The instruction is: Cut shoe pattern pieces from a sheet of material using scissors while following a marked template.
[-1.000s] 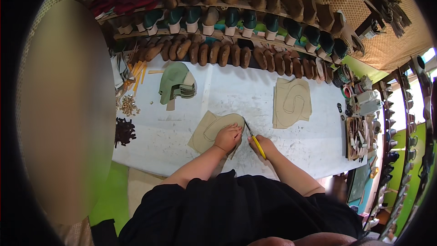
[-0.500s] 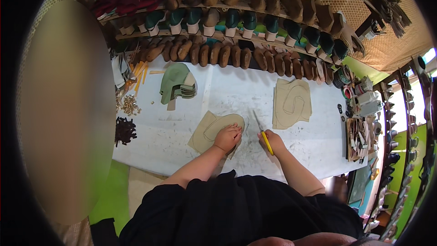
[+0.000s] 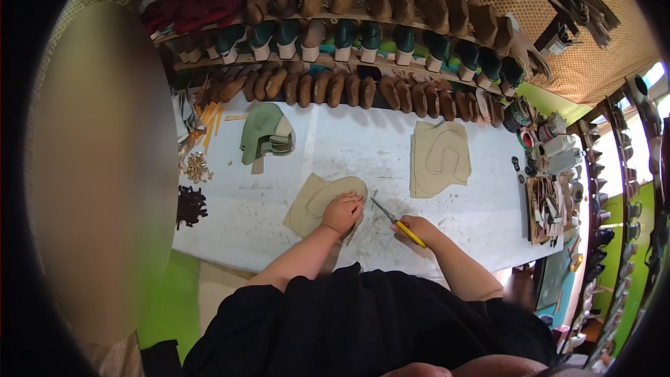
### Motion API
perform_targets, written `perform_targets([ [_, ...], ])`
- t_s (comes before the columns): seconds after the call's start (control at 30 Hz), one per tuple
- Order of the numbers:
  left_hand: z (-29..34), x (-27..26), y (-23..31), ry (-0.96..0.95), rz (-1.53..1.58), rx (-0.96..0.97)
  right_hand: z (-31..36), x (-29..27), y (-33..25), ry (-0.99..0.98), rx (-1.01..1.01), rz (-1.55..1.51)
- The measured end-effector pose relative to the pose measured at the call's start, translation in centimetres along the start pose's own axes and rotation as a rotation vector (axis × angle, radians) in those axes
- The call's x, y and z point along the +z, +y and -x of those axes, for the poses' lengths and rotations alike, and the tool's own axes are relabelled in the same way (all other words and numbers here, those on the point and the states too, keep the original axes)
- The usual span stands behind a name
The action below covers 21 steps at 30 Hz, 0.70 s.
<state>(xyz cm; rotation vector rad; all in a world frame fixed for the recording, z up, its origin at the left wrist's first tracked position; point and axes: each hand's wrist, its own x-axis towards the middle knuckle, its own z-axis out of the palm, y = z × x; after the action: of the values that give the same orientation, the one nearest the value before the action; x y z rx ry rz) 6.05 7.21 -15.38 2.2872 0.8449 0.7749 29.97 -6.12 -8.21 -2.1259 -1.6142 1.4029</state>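
On the white table, my left hand (image 3: pixel 342 213) rests over the right part of a beige sheet stack (image 3: pixel 312 204) marked with a curved outline. Its fingers are bunched at the rounded right edge; the thumb is hidden. My right hand (image 3: pixel 417 229) grips a yellow-handled cutting tool (image 3: pixel 410 233). The tool's slim pointed metal end aims up and left, just right of the sheet's edge and apart from it. Farther right lies another beige stack (image 3: pixel 438 180) with a similar drawn outline.
Green cut pieces (image 3: pixel 264 129) lie stacked at the back left. Small gold-coloured parts (image 3: pixel 197 166) and dark pieces (image 3: pixel 190 207) sit on the left side. Wooden shoe lasts (image 3: pixel 342 91) line the back under racks of shoes. A wooden box of tools (image 3: pixel 544 209) stands at the right.
The cutting tool has swung from pointing mostly away to pointing up-left, its tip now closer to the sheet under my left hand. The fingers of my left hand are drawn in slightly.
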Motion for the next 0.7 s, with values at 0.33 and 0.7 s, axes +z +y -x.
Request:
perform_targets([
  [0.33, 0.0, -0.2, 0.8, 0.019, 0.001, -0.030, 0.7, -1.0, 2.0, 0.064, 0.109, -0.398],
  [0.7, 0.1, 2.5, 3.5, -0.107, -0.459, -0.218, -0.4, -1.2, 5.7, -0.085, -0.004, -1.214],
])
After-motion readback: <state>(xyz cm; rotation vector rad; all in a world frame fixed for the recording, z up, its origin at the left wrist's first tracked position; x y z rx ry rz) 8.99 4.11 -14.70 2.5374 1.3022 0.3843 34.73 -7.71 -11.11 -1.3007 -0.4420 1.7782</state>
